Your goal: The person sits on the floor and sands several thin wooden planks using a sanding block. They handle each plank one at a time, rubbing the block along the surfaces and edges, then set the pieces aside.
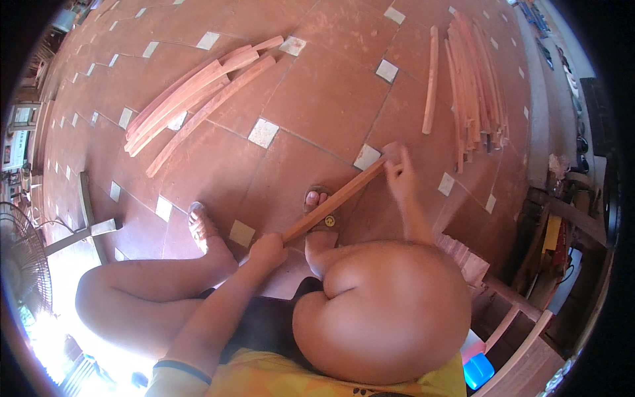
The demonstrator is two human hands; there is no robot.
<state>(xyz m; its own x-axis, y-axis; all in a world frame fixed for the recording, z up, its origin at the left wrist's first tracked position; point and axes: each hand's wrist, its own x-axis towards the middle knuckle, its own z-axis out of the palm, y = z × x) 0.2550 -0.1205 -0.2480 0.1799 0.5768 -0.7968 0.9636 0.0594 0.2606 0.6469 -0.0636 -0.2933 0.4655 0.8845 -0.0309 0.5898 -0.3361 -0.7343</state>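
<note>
A long, narrow wooden strip (337, 200) slants up and to the right in front of me, above my sandalled foot (322, 205). My left hand (268, 251) is closed round its near end. At its far end is my right hand (401, 175), partly smeared by motion, with fingers curled in beside the wood. A small reddish-brown patch shows at those fingertips; whether it is a separate piece or the strip's own end I cannot make out.
Several wooden strips (192, 106) lie in a loose pile at the far left. Another pile (477, 86) lies far right, with a single strip (430, 79) beside it. Stacked wood pieces (463, 258) are by my right knee. A fan (25, 258) stands at the left; a blue object (477, 370) is lower right.
</note>
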